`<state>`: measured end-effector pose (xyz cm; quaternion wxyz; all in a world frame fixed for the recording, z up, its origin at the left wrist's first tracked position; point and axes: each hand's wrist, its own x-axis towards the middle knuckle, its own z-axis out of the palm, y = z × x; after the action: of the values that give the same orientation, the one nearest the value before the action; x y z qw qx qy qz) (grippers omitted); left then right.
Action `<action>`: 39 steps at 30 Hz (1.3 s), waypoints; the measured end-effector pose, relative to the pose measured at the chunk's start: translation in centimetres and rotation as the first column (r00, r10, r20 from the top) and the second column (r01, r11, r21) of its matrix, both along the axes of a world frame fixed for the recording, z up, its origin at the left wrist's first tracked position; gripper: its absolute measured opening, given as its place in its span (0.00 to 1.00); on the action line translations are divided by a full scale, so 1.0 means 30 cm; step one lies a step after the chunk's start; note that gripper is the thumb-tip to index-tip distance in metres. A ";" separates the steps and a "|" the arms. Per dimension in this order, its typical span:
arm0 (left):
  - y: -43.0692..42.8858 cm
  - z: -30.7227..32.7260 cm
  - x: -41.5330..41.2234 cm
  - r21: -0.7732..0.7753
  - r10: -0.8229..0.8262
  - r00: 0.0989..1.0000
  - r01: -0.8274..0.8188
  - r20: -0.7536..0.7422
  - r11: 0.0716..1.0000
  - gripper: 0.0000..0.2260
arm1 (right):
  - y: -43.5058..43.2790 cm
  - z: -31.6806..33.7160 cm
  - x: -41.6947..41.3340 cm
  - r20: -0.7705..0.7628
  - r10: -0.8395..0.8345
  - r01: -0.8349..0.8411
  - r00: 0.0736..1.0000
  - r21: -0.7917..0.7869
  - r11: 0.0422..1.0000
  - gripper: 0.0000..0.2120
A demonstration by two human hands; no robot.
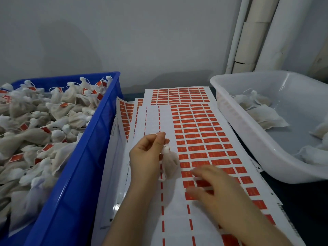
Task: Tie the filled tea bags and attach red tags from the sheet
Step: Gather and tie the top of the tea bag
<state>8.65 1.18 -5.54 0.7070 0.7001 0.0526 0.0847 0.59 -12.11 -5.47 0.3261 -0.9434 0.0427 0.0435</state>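
Note:
My left hand (148, 153) pinches the white string of a filled tea bag (169, 163), which hangs below its fingers just above the sheet of red tags (204, 137). The bag's neck is gathered into a small white knot. My right hand (214, 189) reaches over the red tags in the sheet's lower middle, blurred, with its fingers spread and their tips at the tags; whether they pinch one I cannot see. The sheet's left columns are bare white backing.
A blue crate (85, 157) on the left is heaped with tied tea bags bearing red tags. A white tub (248, 139) on the right holds a few untagged bags. More tag sheets (126, 118) lie under the top one. A grey wall stands behind.

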 end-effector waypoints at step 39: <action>0.071 0.062 -0.013 -0.274 -0.297 0.953 0.302 0.061 0.913 0.09 | 0.006 -0.112 -0.089 0.035 0.107 -0.095 0.994 -0.254 0.962 0.27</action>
<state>8.27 3.30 -3.67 0.8040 0.5919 -0.0499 -0.0267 -2.09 -11.95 -8.82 0.2018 -0.9789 -0.0082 0.0314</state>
